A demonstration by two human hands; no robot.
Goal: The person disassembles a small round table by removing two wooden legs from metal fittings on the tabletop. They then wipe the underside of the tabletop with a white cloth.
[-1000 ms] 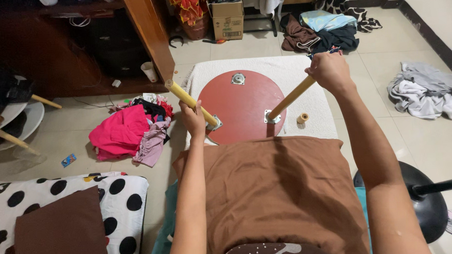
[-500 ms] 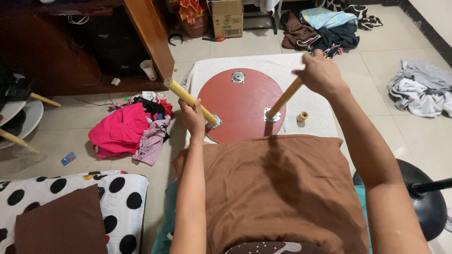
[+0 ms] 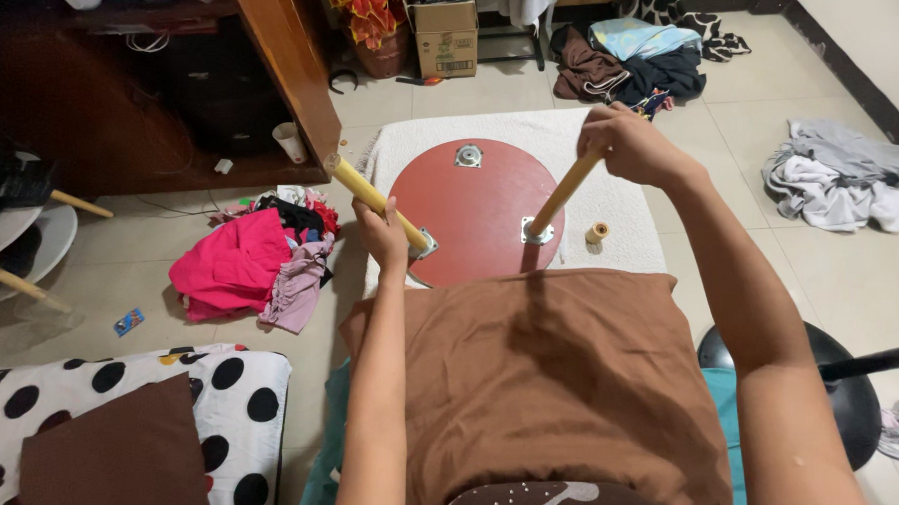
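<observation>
A round reddish-brown tabletop (image 3: pixel 483 207) lies upside down on a white mat (image 3: pixel 525 145) on the floor. Two pale wooden legs stick up from metal brackets on it. My left hand (image 3: pixel 382 233) grips the left leg (image 3: pixel 366 191) near its base. My right hand (image 3: pixel 630 147) is closed around the top of the right leg (image 3: pixel 557 201), which leans up to the right from its bracket (image 3: pixel 537 230). A third bracket (image 3: pixel 468 156) at the far side is bare. A brown pillow (image 3: pixel 554 378) covers my lap.
A small wooden piece (image 3: pixel 596 233) stands on the mat beside the tabletop. Pink clothes (image 3: pixel 246 265) lie to the left, grey clothes (image 3: pixel 845 174) to the right, a cardboard box (image 3: pixel 447 38) at the back. A spotted cushion (image 3: pixel 127 423) is at lower left, a black stand base (image 3: pixel 853 388) at lower right.
My right hand has shifted slightly left and nearer on the right leg, which now leans less. The left hand and left leg stay put.
</observation>
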